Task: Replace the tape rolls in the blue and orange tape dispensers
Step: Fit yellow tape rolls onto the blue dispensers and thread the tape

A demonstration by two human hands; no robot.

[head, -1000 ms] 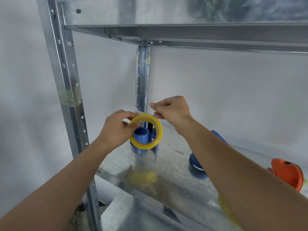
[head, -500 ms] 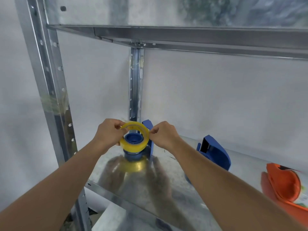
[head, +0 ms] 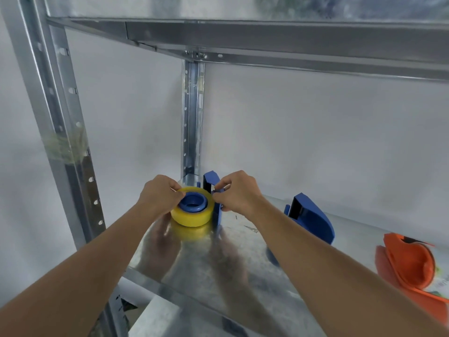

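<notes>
Tape roll seated on blue dispenser hub

Yellow tape roll [head: 192, 214] lies flat around the round blue hub [head: 193, 206] of the open blue plastic dispenser half [head: 214, 203], far left corner of the galvanised metal shelf [head: 194, 268]. Left hand [head: 160, 197] grips the roll's left rim, fingers curled over it. Right hand [head: 237, 192] pinches at the roll's right edge beside the dispenser's upright wall; exact contact unclear. Second blue dispenser piece [head: 312, 218] sits apart to the right. Orange tape dispenser [head: 410, 263] lies near the shelf's right edge.
</notes>
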